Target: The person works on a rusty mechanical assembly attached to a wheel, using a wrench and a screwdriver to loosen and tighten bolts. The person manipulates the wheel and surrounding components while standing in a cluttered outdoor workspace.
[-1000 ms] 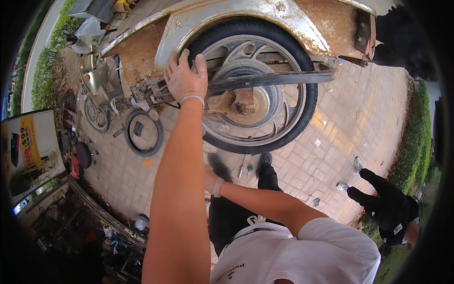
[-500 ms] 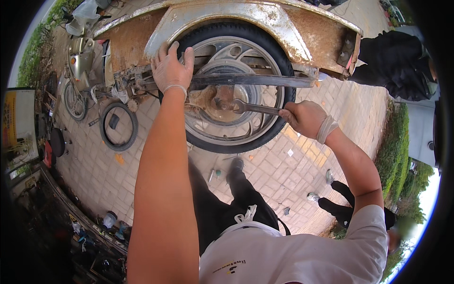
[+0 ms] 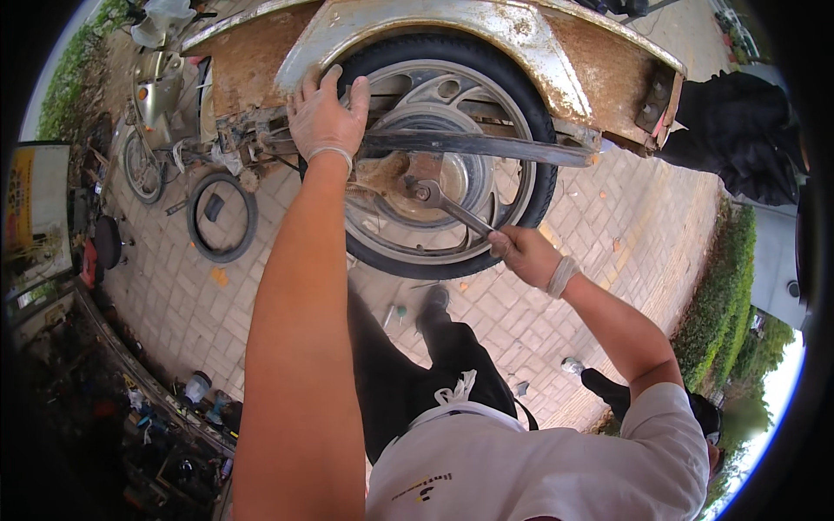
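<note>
In front of me is a wheel with a black tyre (image 3: pixel 543 139) and a grey spoked rim, under a rusty, silver-painted fender (image 3: pixel 569 82). My right hand (image 3: pixel 527 254), in a thin clear glove, is closed round the handle end of a metal wrench (image 3: pixel 466 215). The wrench's head sits at the axle nut (image 3: pixel 423 194) in the hub, its handle slanting down to the right. My left hand (image 3: pixel 328 120), gloved too, has its fingers spread against the fender's lower left edge beside the tyre. A dark flat metal bar (image 3: pixel 486 146) crosses the wheel above the hub.
A loose tyre (image 3: pixel 193 227) lies on the paving (image 3: pixel 261 304) at left, near a parked scooter (image 3: pixel 158 95). Tools and parts crowd a cluttered bench (image 3: pixel 165 443) at lower left. Another person (image 3: pixel 738 130) in dark clothes is at upper right, and another person's shoe (image 3: pixel 572 366) shows lower right.
My right hand has moved down and left, swinging the wrench's handle from nearly level to a downward slant. The wrench head stays at the axle nut. My left hand keeps its place on the fender.
</note>
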The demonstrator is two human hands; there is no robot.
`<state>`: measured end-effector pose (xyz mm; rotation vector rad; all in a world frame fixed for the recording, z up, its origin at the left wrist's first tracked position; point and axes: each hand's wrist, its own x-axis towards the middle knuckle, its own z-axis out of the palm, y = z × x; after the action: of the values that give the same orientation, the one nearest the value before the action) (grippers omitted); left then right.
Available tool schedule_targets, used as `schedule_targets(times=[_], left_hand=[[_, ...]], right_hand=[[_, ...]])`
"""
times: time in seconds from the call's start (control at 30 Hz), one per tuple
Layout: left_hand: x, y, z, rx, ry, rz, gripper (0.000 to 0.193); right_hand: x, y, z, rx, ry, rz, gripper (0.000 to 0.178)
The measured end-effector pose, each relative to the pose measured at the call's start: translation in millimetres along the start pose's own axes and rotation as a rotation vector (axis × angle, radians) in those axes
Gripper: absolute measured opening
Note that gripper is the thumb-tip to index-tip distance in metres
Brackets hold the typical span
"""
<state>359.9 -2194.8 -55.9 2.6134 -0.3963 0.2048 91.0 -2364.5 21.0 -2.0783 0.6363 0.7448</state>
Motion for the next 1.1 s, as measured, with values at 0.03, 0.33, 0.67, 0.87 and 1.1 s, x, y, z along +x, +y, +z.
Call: schedule_targets(times=[0.03,0.33,0.67,0.87,1.1], left_hand=[[0,0,0,0.004,-0.001,-0.002,0.054],[1,0,-1,-0.017,-0.004,0.035,0.053],[0,-1,0,0.001,0.001,0.025,0.053],[-1,0,-1,0.002,-0.006,0.002,0.053],[0,-2,0,-0.005,-0.004,0.006,0.054]], right_hand=[[-4,-1,38,0.256,0.032,0.106,0.041],[82,-118,287,1.825,-0.373,-0.011,0.031],[-32,31,53,0.107,0.110,-0.023,0.030],[-7,-19,-83,-0.571,0.068,-0.262,0.036],[37,-73,-97,-0.735,-0.126,-0.297,0.036]])
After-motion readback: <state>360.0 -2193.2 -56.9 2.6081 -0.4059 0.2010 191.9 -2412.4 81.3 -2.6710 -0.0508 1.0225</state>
